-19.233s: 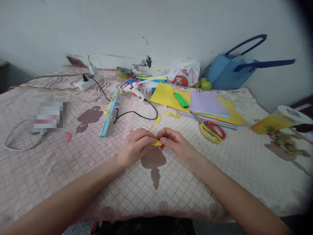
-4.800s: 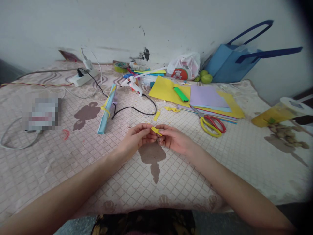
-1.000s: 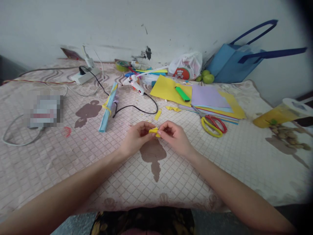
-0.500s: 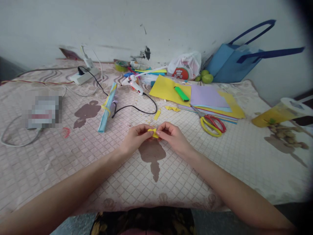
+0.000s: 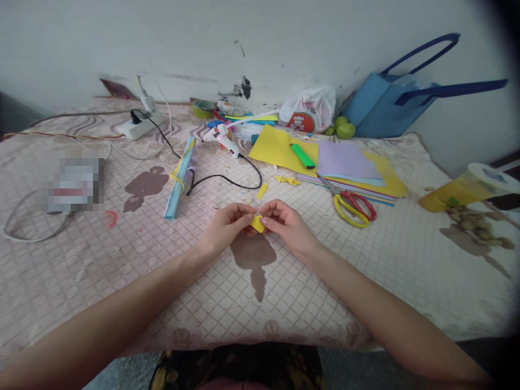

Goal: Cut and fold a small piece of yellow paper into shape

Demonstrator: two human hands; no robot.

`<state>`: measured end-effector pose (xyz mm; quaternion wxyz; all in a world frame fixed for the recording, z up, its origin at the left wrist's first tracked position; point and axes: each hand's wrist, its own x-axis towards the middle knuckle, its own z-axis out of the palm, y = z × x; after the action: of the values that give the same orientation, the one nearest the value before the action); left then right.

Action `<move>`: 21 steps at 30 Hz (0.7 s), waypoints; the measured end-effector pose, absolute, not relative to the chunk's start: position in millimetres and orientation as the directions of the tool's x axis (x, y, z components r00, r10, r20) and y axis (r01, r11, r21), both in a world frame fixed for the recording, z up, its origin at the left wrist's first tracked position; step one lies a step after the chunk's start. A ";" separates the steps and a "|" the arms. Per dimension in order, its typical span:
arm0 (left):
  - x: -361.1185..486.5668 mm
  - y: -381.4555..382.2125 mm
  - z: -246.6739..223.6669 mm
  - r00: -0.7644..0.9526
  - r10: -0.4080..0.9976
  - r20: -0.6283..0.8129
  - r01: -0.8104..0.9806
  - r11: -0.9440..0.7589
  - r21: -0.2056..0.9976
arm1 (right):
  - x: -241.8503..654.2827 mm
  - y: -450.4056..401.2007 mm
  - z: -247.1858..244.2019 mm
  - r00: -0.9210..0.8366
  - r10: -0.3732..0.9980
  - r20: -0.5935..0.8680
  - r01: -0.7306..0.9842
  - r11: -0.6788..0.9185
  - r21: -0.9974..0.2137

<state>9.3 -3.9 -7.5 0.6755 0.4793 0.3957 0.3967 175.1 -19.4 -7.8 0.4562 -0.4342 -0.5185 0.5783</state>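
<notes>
A small piece of yellow paper point(image 5: 257, 223) is pinched between my two hands, over the middle of the table. My left hand point(image 5: 228, 226) grips its left side with thumb and fingers. On the other side, my right hand point(image 5: 285, 223) holds it the same way, and the fingertips hide part of it. Just beyond my hands lie a short yellow strip point(image 5: 262, 189) and some yellow paper scraps point(image 5: 287, 180). Red and yellow scissors point(image 5: 351, 207) rest to the right. A light-blue paper roll point(image 5: 179, 179) with a yellow band round it lies to the left.
A white glue gun point(image 5: 227, 142) with a black cord lies behind my hands. Coloured sheets point(image 5: 349, 160) and a green cutter point(image 5: 303, 156) are at right. A yellow drink cup point(image 5: 463, 187), blue bag point(image 5: 382, 105), white plastic bag point(image 5: 309, 108) and power strip point(image 5: 140, 125) stand around.
The yellow paper piece has turned in my fingers and now shows a flatter face toward me. Both hands stay in nearly the same place. The view has shifted very slightly.
</notes>
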 end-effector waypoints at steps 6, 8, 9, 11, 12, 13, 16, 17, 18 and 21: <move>9.6 -4.2 -6.7 0.399 0.901 -0.170 -0.148 0.247 0.958 | 176.0 -17.6 -11.4 -0.153 0.987 0.056 -0.032 0.052 -0.998; 9.0 -4.4 -6.9 0.392 0.910 -0.131 -0.127 0.195 0.973 | 176.1 -17.6 -11.3 -0.164 0.984 0.069 -0.004 0.069 -0.998; 8.6 -4.6 -7.2 0.387 0.916 -0.102 -0.119 0.159 0.980 | 176.2 -17.8 -11.1 -0.173 0.982 0.069 0.011 0.072 -0.997; 7.9 -4.9 -8.5 0.374 0.927 -0.027 -0.095 0.067 0.993 | 176.7 -18.5 -10.5 -0.195 0.978 0.077 0.051 0.089 -0.995; 7.6 -5.2 -9.4 0.363 0.931 0.015 -0.073 0.013 0.997 | 177.1 -18.8 -10.3 -0.203 0.975 0.092 0.077 0.110 -0.991; 7.3 -5.6 -10.3 0.352 0.935 0.054 -0.044 -0.041 0.998 | 177.5 -19.2 -10.1 -0.208 0.972 0.113 0.104 0.137 -0.985; 6.8 -6.2 -12.8 0.310 0.940 0.141 0.045 -0.163 0.986 | 178.5 -20.3 -9.6 -0.201 0.962 0.186 0.189 0.224 -0.956; 6.7 -6.2 -13.4 0.299 0.941 0.158 0.064 -0.185 0.981 | 178.6 -20.7 -9.3 -0.193 0.959 0.209 0.212 0.249 -0.945; 6.6 -6.0 -13.9 0.294 0.941 0.168 0.079 -0.199 0.977 | 178.5 -21.0 -9.0 -0.188 0.955 0.231 0.233 0.272 -0.934; 6.3 -5.7 -14.5 0.294 0.936 0.194 0.115 -0.237 0.965 | 177.7 -22.2 -7.4 -0.183 0.939 0.292 0.268 0.333 -0.904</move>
<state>6.3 -5.7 -14.5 0.4691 0.6535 0.4021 0.4373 177.7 -22.2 -7.4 0.4577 -0.4462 -0.6761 0.3666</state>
